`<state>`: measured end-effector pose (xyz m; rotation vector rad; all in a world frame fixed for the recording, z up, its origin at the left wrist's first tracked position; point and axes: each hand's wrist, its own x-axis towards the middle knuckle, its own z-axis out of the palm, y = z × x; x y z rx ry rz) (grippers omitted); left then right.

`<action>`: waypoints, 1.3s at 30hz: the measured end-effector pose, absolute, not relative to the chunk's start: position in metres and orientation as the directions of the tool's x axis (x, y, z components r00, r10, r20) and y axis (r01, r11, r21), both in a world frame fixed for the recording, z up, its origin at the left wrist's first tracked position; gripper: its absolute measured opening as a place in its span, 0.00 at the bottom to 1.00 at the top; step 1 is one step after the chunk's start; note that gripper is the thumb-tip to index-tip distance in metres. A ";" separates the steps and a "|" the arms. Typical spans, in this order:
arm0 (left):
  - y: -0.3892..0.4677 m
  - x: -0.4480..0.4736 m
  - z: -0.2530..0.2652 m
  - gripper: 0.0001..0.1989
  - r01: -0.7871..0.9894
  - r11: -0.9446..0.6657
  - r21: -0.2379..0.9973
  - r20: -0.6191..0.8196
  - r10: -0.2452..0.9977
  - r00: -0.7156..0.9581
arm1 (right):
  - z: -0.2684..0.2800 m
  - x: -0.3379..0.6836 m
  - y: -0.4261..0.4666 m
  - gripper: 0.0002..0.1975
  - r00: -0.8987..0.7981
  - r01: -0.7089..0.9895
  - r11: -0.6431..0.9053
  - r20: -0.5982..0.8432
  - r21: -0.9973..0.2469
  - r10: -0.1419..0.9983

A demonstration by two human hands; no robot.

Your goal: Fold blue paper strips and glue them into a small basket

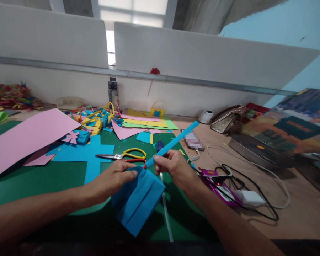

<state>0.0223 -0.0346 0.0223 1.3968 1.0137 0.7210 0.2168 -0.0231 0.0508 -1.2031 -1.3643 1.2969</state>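
My left hand [120,177] pinches the upper edge of a small blue paper box [141,202], which hangs tilted above the green mat. Between the fingers and thumb of my right hand [173,167] is a long blue paper strip [180,140], slanting up to the right. Its lower end meets the box's top corner; whether it is stuck there I cannot tell. Just behind the hands lie scissors [134,153] with yellow and red handles. A dark blue tool, perhaps a glue gun [160,144], is partly hidden by the strip and right hand, with a clear stick [166,217] below.
On the green mat [69,192] lie a blue cross-shaped cutout [94,156] and a large pink sheet [34,138]. Finished paper bags [96,119] and stacked coloured sheets [146,122] sit behind. To the right are a phone [193,140], a purple power strip [220,186] and loose cables.
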 end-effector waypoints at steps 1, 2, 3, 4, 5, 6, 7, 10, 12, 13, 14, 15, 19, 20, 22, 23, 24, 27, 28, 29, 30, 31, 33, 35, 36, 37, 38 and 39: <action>-0.034 0.023 0.023 0.12 0.164 0.105 0.981 -0.167 0.887 0.431 | 0.050 0.217 -0.023 0.12 -0.147 0.075 -0.017 -0.028 -0.997 0.989; -0.034 0.023 0.023 0.12 0.171 0.124 0.977 -0.188 0.878 0.440 | 0.050 0.217 -0.023 0.12 -0.154 0.075 -0.022 -0.034 -0.997 0.987; -0.034 0.024 0.024 0.13 0.174 0.139 0.975 -0.205 0.869 0.450 | 0.049 0.217 -0.023 0.12 -0.165 0.074 -0.025 -0.037 -0.997 0.986; -0.034 0.025 0.025 0.13 0.176 0.148 0.973 -0.215 0.861 0.461 | 0.048 0.217 -0.022 0.13 -0.175 0.075 -0.021 -0.034 -0.997 0.984; -0.034 0.025 0.026 0.13 0.177 0.151 0.972 -0.219 0.854 0.471 | 0.048 0.217 -0.022 0.13 -0.186 0.078 -0.014 -0.028 -0.997 0.982; -0.034 0.025 0.026 0.13 0.179 0.146 0.973 -0.216 0.853 0.476 | 0.048 0.217 -0.023 0.13 -0.186 0.078 0.000 -0.015 -0.997 0.982; -0.034 0.025 0.026 0.13 0.182 0.135 0.974 -0.207 0.855 0.475 | 0.048 0.217 -0.023 0.13 -0.179 0.074 0.016 0.003 -0.997 0.984; -0.033 0.025 0.026 0.13 0.203 0.096 0.974 -0.181 0.872 0.455 | 0.049 0.217 -0.026 0.10 -0.129 0.034 0.068 0.063 -0.997 0.990; -0.033 0.026 0.026 0.14 0.210 0.084 0.974 -0.171 0.879 0.445 | 0.050 0.217 -0.028 0.09 -0.109 0.013 0.099 0.097 -0.995 0.989; -0.034 0.027 0.026 0.13 0.210 0.084 0.974 -0.172 0.879 0.446 | 0.050 0.217 -0.029 0.08 -0.112 0.013 0.110 0.108 -0.994 0.988; -0.034 0.027 0.027 0.13 0.209 0.085 0.974 -0.173 0.875 0.452 | 0.050 0.217 -0.030 0.08 -0.119 0.020 0.120 0.117 -0.993 0.986; -0.034 0.028 0.027 0.13 0.206 0.086 0.975 -0.174 0.870 0.461 | 0.050 0.217 -0.031 0.08 -0.129 0.032 0.127 0.122 -0.991 0.984; -0.035 0.029 0.030 0.13 0.192 0.079 0.978 -0.169 0.838 0.518 | 0.049 0.217 -0.034 0.08 -0.147 0.080 0.147 0.134 -0.986 0.980; -0.035 0.030 0.031 0.13 0.194 0.068 0.979 -0.164 0.832 0.531 | 0.048 0.217 -0.034 0.08 -0.145 0.089 0.154 0.140 -0.984 0.979; -0.034 0.029 0.033 0.14 0.215 0.037 0.976 -0.154 0.817 0.555 | 0.049 0.216 -0.035 0.08 -0.139 0.106 0.162 0.147 -0.981 0.979; -0.034 0.029 0.034 0.14 0.227 0.013 0.974 -0.143 0.810 0.568 | 0.049 0.216 -0.035 0.08 -0.134 0.112 0.160 0.145 -0.981 0.980; -0.034 0.029 0.035 0.14 0.238 -0.017 0.971 -0.128 0.804 0.581 | 0.050 0.216 -0.036 0.08 -0.131 0.120 0.148 0.132 -0.982 0.982; -0.034 0.028 0.036 0.15 0.262 -0.097 0.960 -0.082 0.798 0.597 | 0.052 0.215 -0.036 0.10 -0.136 0.132 0.102 0.084 -0.986 0.987; -0.034 0.028 0.037 0.15 0.269 -0.107 0.957 -0.078 0.799 0.596 | 0.053 0.214 -0.036 0.10 -0.142 0.135 0.093 0.073 -0.986 0.987; -0.034 0.028 0.037 0.14 0.279 -0.108 0.954 -0.082 0.801 0.593 | 0.053 0.214 -0.036 0.10 -0.149 0.138 0.088 0.067 -0.987 0.987; -0.034 0.027 0.037 0.14 0.290 -0.106 0.951 -0.090 0.805 0.587 | 0.053 0.214 -0.036 0.10 -0.153 0.138 0.088 0.067 -0.986 0.986; -0.034 0.027 0.037 0.13 0.299 -0.101 0.949 -0.097 0.809 0.580 | 0.052 0.214 -0.035 0.09 -0.157 0.140 0.092 0.070 -0.986 0.985; -0.034 0.027 0.037 0.12 0.305 -0.085 0.949 -0.110 0.813 0.571 | 0.051 0.214 -0.034 0.09 -0.162 0.152 0.091 0.066 -0.984 0.985; -0.034 0.027 0.037 0.12 0.284 -0.055 0.957 -0.125 0.806 0.579 | 0.050 0.214 -0.033 0.10 -0.158 0.164 0.086 0.060 -0.983 0.986; -0.033 0.027 0.036 0.12 0.270 -0.038 0.962 -0.131 0.804 0.581 | 0.049 0.214 -0.032 0.10 -0.152 0.170 0.083 0.057 -0.982 0.987; -0.033 0.027 0.035 0.12 0.259 -0.022 0.966 -0.136 0.805 0.578 | 0.049 0.214 -0.032 0.10 -0.146 0.175 0.078 0.053 -0.981 0.988; -0.033 0.027 0.035 0.12 0.249 -0.008 0.969 -0.140 0.808 0.572 | 0.049 0.214 -0.032 0.10 -0.138 0.180 0.073 0.048 -0.981 0.989; -0.033 0.027 0.034 0.12 0.239 0.005 0.971 -0.143 0.811 0.567 | 0.049 0.213 -0.032 0.11 -0.131 0.185 0.066 0.042 -0.981 0.991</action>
